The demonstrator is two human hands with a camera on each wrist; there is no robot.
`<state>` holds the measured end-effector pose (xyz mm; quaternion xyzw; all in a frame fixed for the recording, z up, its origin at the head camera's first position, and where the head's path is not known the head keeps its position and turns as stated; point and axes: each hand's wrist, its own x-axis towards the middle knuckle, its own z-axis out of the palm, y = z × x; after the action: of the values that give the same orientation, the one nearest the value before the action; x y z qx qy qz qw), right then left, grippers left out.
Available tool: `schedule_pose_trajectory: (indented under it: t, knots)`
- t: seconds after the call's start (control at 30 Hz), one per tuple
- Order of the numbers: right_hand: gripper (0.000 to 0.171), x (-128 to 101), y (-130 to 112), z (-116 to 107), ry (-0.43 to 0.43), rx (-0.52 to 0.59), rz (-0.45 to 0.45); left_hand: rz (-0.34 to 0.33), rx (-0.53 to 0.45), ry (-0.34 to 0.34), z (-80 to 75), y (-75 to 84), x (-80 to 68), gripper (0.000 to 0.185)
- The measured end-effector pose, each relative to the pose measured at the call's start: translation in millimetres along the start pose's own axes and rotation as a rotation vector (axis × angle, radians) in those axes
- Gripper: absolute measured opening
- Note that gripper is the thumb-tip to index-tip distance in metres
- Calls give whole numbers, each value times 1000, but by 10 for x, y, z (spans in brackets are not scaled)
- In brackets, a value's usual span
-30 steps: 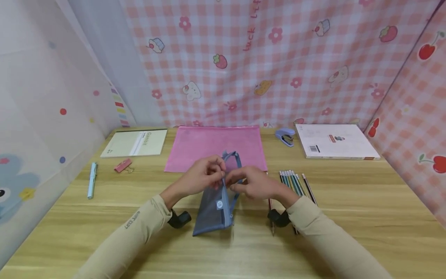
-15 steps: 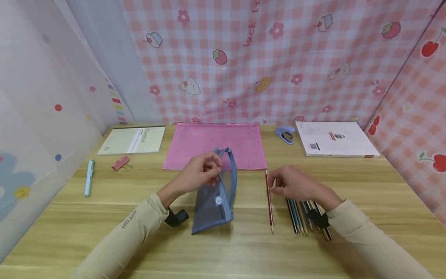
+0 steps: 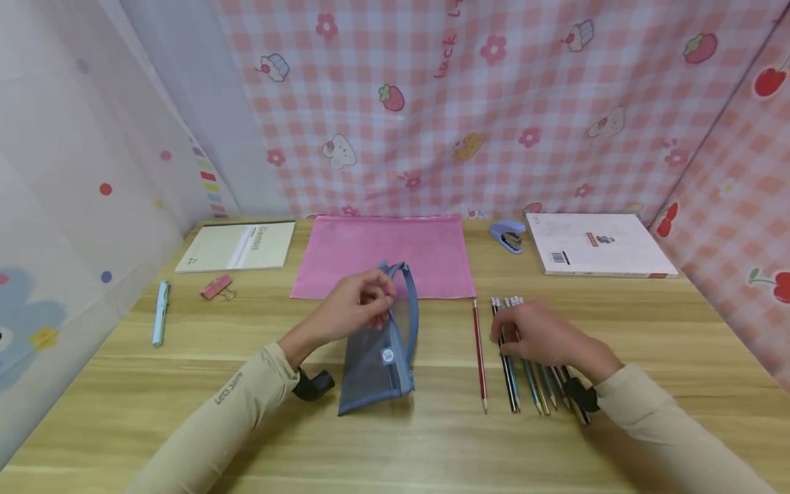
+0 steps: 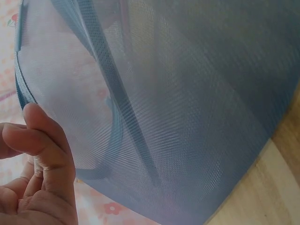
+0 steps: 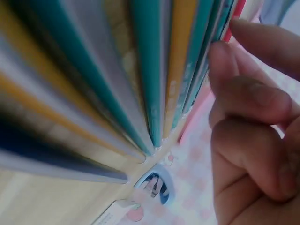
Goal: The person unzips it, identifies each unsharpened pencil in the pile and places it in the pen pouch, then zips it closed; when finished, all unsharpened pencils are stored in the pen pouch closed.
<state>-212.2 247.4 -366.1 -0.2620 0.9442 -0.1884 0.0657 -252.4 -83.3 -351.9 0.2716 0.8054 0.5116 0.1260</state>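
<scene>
Before you, the mesh pouch stands on the bench: folder behind it, pencils to its right, pen far left.

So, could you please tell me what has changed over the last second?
The right hand left the blue mesh zip pouch and moved right, onto the row of coloured pencils, its fingers touching them. A red pencil it had covered now lies in view, apart from the row. The left hand still grips the pouch's top edge; the pink mesh folder has not moved.
</scene>
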Motion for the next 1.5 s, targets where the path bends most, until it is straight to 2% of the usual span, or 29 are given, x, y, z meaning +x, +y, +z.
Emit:
schedule_pose_trajectory:
  t: [0.17, 0.27, 0.43, 0.8, 1.07, 1.23, 1.43, 1.5]
  knots:
    - [13, 51, -67, 20, -25, 0, -32, 1, -4, 0, -1, -12, -6, 8]
    - [12, 78, -99, 31, -11, -39, -46, 3, -6, -2, 1, -10, -6, 8]
    - [12, 113, -156, 32, -28, -85, 5, 1, -13, -2, 8, 0, -5, 7]
    - [19, 196, -188, -1, -64, -2, 201, 5, -8, -4, 8, 17, 2, 7]
    - [16, 215, -153, 1, -52, -23, 169, 6, -5, -9, 9, -2, -4, 8]
    - [8, 175, -124, -123, -21, 167, 167, 12, -5, -9, -1, -18, -8, 8]
    - [20, 212, -278, -256, 72, 435, 5, 20, 5, -2, -1, 6, 4, 7]
    - [21, 257, -390, -285, 116, 500, -15, 15, 2, -4, 1, 17, 14, 7]
